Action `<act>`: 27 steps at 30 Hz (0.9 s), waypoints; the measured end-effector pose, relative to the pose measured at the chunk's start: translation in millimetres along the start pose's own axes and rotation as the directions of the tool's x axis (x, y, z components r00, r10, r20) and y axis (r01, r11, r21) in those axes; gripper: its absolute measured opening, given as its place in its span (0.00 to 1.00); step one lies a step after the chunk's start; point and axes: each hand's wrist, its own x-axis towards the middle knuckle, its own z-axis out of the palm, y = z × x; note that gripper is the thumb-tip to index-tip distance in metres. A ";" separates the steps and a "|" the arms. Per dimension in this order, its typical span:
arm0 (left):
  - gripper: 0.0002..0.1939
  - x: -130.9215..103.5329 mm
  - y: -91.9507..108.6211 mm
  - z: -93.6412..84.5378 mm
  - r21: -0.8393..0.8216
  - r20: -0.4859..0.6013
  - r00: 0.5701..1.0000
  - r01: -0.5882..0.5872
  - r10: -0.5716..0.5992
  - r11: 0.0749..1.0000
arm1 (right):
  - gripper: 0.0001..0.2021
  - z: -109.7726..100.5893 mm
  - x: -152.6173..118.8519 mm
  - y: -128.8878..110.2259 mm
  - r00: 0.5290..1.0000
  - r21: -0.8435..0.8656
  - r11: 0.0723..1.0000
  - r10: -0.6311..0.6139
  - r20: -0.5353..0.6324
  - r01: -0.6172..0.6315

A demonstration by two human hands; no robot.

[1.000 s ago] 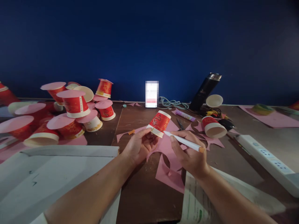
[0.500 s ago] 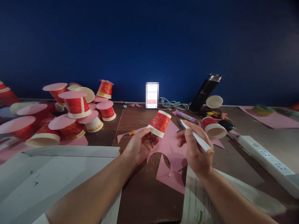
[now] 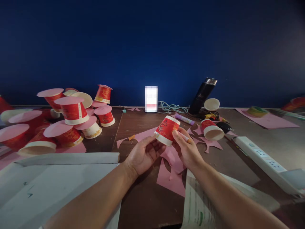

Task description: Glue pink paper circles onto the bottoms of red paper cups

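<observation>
Upside down and slightly tilted, a red paper cup with a dragon print is held above the table. My left hand closes round its lower left side, near the white rim. On the cup's right side is my right hand, its thumb against the printed wall. A white pen with an orange end pokes out of that same hand, mostly hidden by the fingers. Beneath the hands lies cut pink paper with curved cutouts.
Several red cups topped with pink paper discs crowd the left. Toward the back are a lit phone, a coiled cable, a purple tube and a black flask. A lying cup and a power strip are right.
My right hand has moved left with the pen and now touches the cup. The pen has turned in the hand so that less of it shows. The cup has shifted slightly right.
</observation>
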 end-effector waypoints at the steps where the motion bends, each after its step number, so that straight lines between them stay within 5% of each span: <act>1: 0.06 -1.0 -2.4 -0.7 0.013 0.044 0.999 0.011 -0.011 1.000 | 0.18 -0.7 0.1 -0.7 0.998 0.044 0.997 0.059 -0.015 -0.058; 4: 0.10 -3.1 -10.3 -3.1 0.070 0.105 0.993 0.042 -0.049 0.997 | 0.22 -2.3 -0.2 -4.4 0.972 0.161 0.960 0.236 -0.013 -0.231; 10: 0.04 1.0 -14.3 -2.5 0.056 -0.034 0.999 -0.009 0.011 0.998 | 0.26 -1.6 1.9 -6.3 0.966 0.100 0.966 0.248 -0.074 -0.240; 15: 0.06 5.6 -8.2 0.9 -0.025 -0.177 0.981 -0.082 0.076 0.996 | 0.21 -9.0 2.5 -9.1 0.959 0.006 0.997 -0.070 -0.274 0.075; 21: 0.05 8.1 -6.6 -2.3 -0.057 -0.162 0.981 -0.118 0.108 0.991 | 0.12 -14.1 -16.3 -19.4 0.928 -0.238 0.902 -0.372 -0.010 0.360; 27: 0.03 10.3 -9.6 -7.6 -0.035 -0.137 0.983 -0.127 0.121 0.991 | 0.13 -15.0 -18.1 -15.8 0.916 -0.405 0.825 -0.387 0.101 0.393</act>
